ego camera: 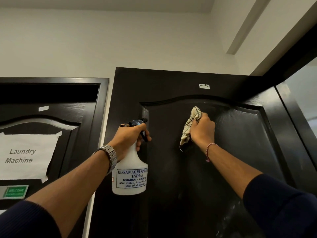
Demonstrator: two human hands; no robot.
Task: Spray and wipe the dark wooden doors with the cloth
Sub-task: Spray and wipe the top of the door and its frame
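Left hand (130,134) grips white spray bottle (129,172) by its neck; right hand (203,130) presses bunched checked cloth (191,124) against dark door panel (240,143).

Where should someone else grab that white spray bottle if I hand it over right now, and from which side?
Probably by the wide lower body of the spray bottle, coming from below or from the right. It hangs upright, and the left hand already wraps the narrow neck with a finger at the trigger, so only the round labelled body is free to take.
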